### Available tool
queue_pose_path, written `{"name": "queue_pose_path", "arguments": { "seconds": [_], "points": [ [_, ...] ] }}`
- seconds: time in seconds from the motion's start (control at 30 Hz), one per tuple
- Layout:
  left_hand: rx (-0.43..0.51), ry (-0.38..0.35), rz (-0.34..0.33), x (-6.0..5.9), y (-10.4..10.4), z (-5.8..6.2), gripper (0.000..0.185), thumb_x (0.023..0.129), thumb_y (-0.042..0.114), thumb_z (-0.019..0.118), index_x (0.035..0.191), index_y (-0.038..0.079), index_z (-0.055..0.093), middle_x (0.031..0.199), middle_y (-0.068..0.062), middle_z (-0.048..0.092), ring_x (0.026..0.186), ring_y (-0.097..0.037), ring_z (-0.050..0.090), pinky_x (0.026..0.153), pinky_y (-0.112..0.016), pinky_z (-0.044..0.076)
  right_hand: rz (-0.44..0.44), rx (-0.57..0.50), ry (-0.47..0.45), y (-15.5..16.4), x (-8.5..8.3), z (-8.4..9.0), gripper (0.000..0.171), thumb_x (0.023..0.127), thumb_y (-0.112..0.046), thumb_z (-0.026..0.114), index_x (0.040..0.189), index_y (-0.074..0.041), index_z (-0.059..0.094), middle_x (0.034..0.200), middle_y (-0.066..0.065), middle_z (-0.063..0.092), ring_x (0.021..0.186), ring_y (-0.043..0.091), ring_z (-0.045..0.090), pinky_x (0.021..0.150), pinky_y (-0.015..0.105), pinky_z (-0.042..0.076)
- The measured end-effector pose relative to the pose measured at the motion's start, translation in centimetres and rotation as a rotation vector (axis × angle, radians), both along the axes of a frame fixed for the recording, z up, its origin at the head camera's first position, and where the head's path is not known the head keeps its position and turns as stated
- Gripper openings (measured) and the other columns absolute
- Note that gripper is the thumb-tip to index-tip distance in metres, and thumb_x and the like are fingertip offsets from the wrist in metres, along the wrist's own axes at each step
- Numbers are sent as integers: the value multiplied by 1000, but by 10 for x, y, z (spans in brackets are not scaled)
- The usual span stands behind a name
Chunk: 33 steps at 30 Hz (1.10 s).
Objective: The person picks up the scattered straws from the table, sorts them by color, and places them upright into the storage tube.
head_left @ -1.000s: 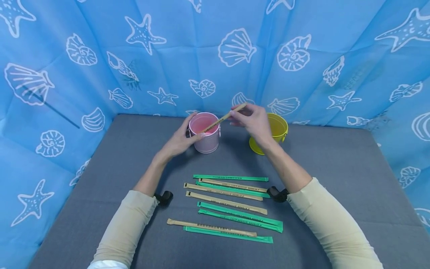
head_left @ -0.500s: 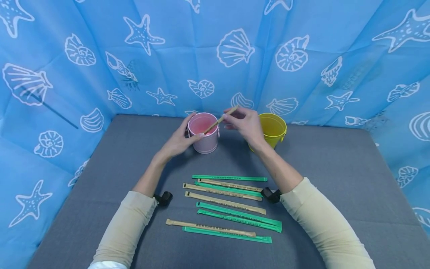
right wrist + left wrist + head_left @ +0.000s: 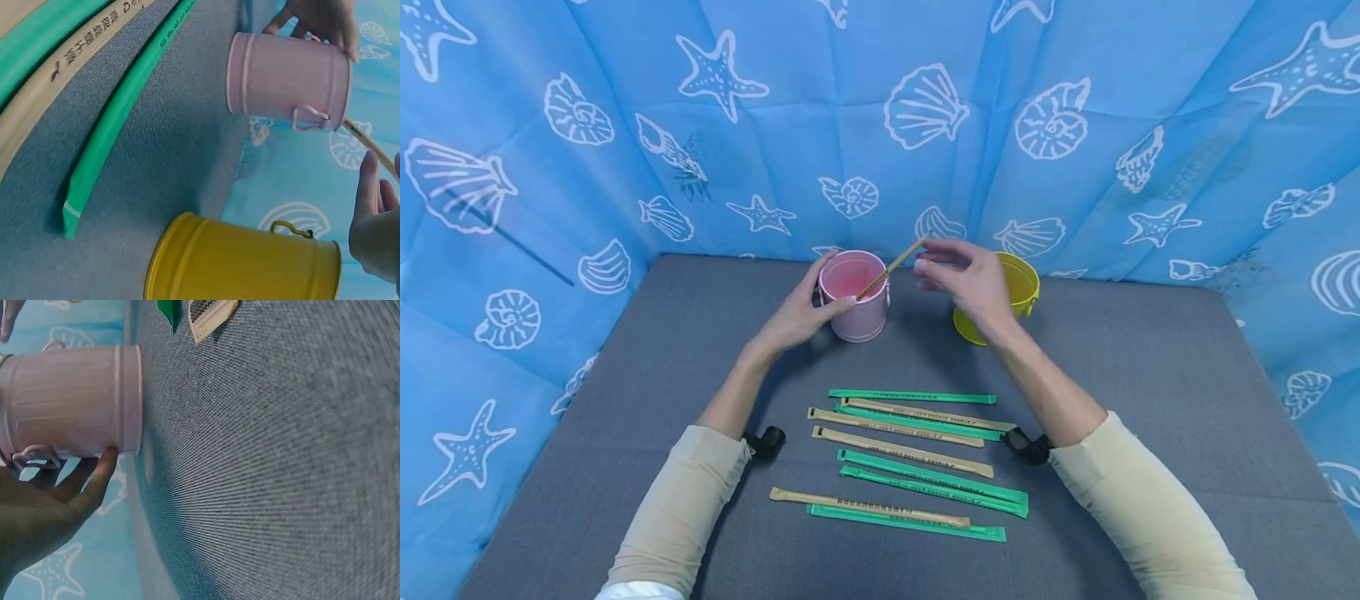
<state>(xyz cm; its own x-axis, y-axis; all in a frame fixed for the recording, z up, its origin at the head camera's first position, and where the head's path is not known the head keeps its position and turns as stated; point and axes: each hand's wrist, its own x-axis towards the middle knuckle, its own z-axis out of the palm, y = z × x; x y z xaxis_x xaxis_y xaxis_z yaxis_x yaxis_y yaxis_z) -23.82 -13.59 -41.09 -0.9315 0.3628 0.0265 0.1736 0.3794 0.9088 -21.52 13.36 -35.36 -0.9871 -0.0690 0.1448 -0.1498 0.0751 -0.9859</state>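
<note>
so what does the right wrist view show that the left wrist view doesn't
Only the right wrist view shows the yellow bucket, the tan stick jutting from the pink bucket, the right hand open beside it, and a whole green sleeve. Only the left wrist view shows the left hand's palm from below. Both show the pink bucket, left fingers on it, and the grey mat.

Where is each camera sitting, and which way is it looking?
Head: sits high, looks forward and down at the grey table; shows both arms and hands.
Left wrist: sits low on the left hand, looks sideways at the pink bucket.
Right wrist: sits low, looks at the yellow bucket; right hand at the edge.
All three show the pink bucket.
</note>
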Motion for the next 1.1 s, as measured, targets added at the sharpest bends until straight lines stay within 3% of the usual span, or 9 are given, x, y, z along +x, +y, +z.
{"name": "queue_pose_path", "arguments": {
  "seconds": [0.37, 0.63, 0.9, 1.1],
  "points": [
    [-33, 11, 0, 3, 0, 6, 86, 94, 35, 68, 160, 23, 14, 158, -10, 32, 145, -27, 30, 114, -54, 26, 100, 78, 68, 24, 27, -3, 34, 93, -16, 71, 123, 0, 66, 112, 16, 70, 95, 26, 72, 81, 34, 57],
    [-23, 3, -7, 3, 1, 5, 86, 95, 34, 68, 160, 23, 13, 159, -11, 30, 145, -28, 29, 114, -53, 27, 160, 101, 110, 46, 47, -11, 30, 93, -9, 70, 121, 2, 66, 115, 22, 68, 98, 23, 71, 82, 41, 56],
    [-18, 7, 2, 0, 1, 2, 85, 94, 33, 69, 160, 22, 16, 157, -9, 33, 142, -26, 32, 113, -52, 29, 120, 243, 156, 68, 64, -24, 24, 92, -9, 71, 116, -5, 71, 111, 12, 72, 99, 12, 69, 84, 23, 54],
    [-23, 27, 15, 2, -1, -1, 84, 94, 34, 68, 160, 28, 16, 158, -8, 32, 143, -27, 33, 113, -55, 29, 122, 271, 127, 82, 75, -32, 25, 92, -7, 71, 116, -4, 71, 110, 14, 72, 100, 13, 69, 84, 23, 53]
  ]
}}
